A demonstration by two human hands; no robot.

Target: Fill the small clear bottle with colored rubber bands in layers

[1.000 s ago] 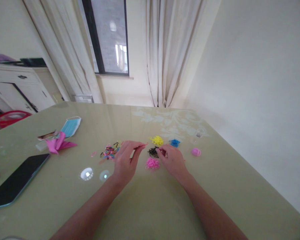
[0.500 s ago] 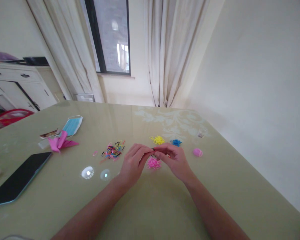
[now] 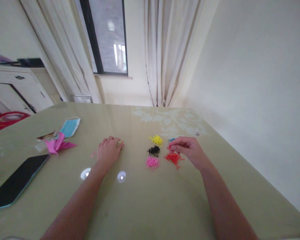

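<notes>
The red bands (image 3: pixel 173 160) lie in a loose heap on the tabletop (image 3: pixel 150 203), inside its right edge. They look light, soft and springy, likely to tangle rather than break; a stray end at the heap's rim should give you the cleanest pinch. Your right hand (image 3: pixel 188 149) is just above them, thumb and fingers drawn together on what seems to be a red band (image 3: pixel 168 147). To the left sit the black bands (image 3: pixel 154 151), between the yellow bands (image 3: pixel 156 140) on the far-edge side and the pink bands (image 3: pixel 152 162) nearer you. The blue bands (image 3: pixel 171 140) peek out behind your right fingers. Your left hand (image 3: pixel 108 151) spreads palm down over some mixed bands (image 3: pixel 120 144); you cannot tell whether it grips any. Toward the tabletop's left edge lie a pink folded paper (image 3: pixel 57 144), a blue mask (image 3: pixel 70 128) and a dark phone (image 3: pixel 20 180).
</notes>
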